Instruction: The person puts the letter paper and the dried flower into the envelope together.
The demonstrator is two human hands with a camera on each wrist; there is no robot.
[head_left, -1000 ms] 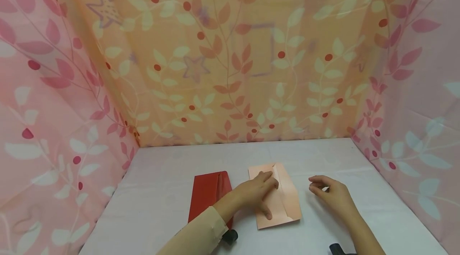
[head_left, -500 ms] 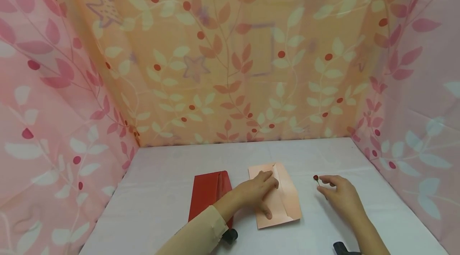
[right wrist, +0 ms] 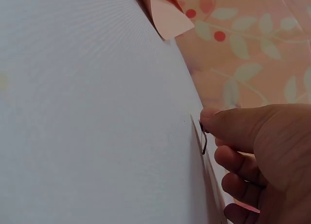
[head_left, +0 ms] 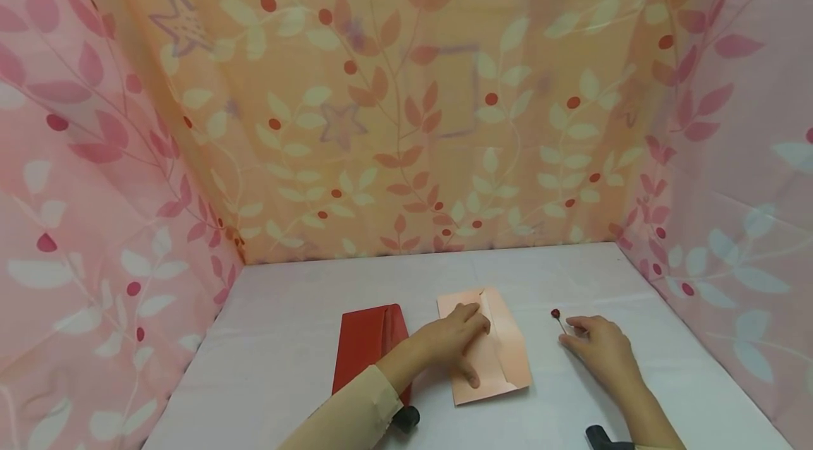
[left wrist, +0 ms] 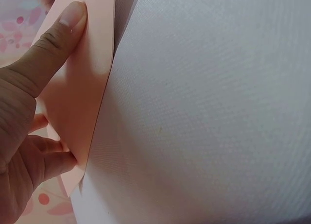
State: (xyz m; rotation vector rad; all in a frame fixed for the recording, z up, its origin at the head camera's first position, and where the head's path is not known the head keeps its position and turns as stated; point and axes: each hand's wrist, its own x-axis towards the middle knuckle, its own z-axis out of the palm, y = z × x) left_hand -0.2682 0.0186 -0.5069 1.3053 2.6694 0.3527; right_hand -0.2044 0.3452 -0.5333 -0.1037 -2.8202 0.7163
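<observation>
A pale pink envelope (head_left: 508,358) lies on the white table (head_left: 286,337), its flap side up. My left hand (head_left: 454,341) rests flat on its left half. In the left wrist view the thumb (left wrist: 68,25) presses the pink envelope (left wrist: 82,88). My right hand (head_left: 597,348) lies on the table to the right of the envelope. It pinches the end of a thin stem with a small red head (head_left: 556,314). In the right wrist view the thumb (right wrist: 218,119) sits on the thin stem (right wrist: 203,142). A red envelope (head_left: 365,344) lies left of the pink one.
Leaf-patterned cloth walls (head_left: 406,118) close in the table at the back and on both sides. White tabletop stretches behind the envelopes and to the far right. Black wrist-camera mounts (head_left: 406,418) show at the bottom edge.
My right hand's fingers moved from loosely curled to pinching the red-headed stem, then sank lower onto the table. My left hand stayed on the pink envelope.
</observation>
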